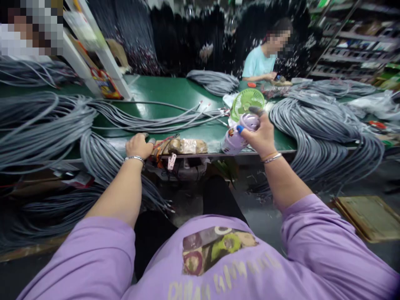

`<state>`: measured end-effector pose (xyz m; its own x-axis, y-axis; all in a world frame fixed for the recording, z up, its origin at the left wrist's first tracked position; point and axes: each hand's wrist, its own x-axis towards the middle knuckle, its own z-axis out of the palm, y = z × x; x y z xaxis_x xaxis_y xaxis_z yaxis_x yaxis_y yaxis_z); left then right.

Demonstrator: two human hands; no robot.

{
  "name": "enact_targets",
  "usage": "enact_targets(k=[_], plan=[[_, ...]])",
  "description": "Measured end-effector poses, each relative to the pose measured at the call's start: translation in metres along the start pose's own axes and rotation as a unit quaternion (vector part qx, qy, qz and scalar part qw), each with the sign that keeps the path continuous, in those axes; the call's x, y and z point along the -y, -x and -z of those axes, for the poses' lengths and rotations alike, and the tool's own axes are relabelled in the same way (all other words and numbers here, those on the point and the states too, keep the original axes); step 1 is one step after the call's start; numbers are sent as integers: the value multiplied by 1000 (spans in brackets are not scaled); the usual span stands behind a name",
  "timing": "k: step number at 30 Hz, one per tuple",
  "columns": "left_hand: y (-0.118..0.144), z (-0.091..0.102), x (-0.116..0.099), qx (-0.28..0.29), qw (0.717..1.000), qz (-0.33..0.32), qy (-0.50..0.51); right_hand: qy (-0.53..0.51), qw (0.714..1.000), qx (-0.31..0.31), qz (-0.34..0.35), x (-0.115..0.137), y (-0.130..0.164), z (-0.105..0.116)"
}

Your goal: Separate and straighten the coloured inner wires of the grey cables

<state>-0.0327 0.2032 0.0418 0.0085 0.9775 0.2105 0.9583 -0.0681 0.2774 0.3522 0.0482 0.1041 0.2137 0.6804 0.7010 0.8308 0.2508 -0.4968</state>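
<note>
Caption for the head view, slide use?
Right hand grips a lilac fan; left hand rests beside grey cables.

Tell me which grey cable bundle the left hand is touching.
The left hand rests on the big bundle draped over the table's near-left edge; the right-side pile and the far pile lie untouched.

The table (162, 93) is dark green, heaped with grey cables (43, 125). Near the right hand (262, 135) stands a lilac bottle (239, 133) with a small cartoon print; just behind it is a pale green fan (246, 102). The near shirt (218, 262) is purple; the far person (261, 62) wears light blue.
</note>
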Motion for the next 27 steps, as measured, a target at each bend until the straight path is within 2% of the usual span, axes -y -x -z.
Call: enact_targets(k=[3, 6, 8, 10, 13, 17, 20, 22, 24, 27], plan=[[-2, -3, 2, 4, 1000, -1, 3, 26, 999, 15, 14, 2, 28, 28], [-4, -5, 3, 6, 1000, -4, -1, 46, 998, 39, -5, 8, 62, 48], [-4, -5, 2, 8, 1000, -3, -8, 48, 997, 58, -34, 7, 85, 50], [-4, -4, 1, 9, 1000, 1, -14, 53, 994, 78, -63, -1, 107, 41], [-3, -3, -1, 8, 1000, 3, -20, 60, 986, 126, -90, -21, 131, 10], [-3, -3, -2, 10, 1000, 6, -23, 125, 961, 212, -126, -51, 146, -47], [-3, -2, -2, 15, 1000, 7, -23, 195, 923, 286, -166, -71, 147, -92], [-3, -2, -2, 15, 1000, 5, -27, 206, 912, 313, -168, -83, 144, -121], [-3, -1, -2, 17, 999, 5, -36, 231, 879, 367, -198, -91, 139, -149], [-3, 1, -1, 19, 999, -2, -49, 233, 871, 380, -204, -98, 133, -182]])
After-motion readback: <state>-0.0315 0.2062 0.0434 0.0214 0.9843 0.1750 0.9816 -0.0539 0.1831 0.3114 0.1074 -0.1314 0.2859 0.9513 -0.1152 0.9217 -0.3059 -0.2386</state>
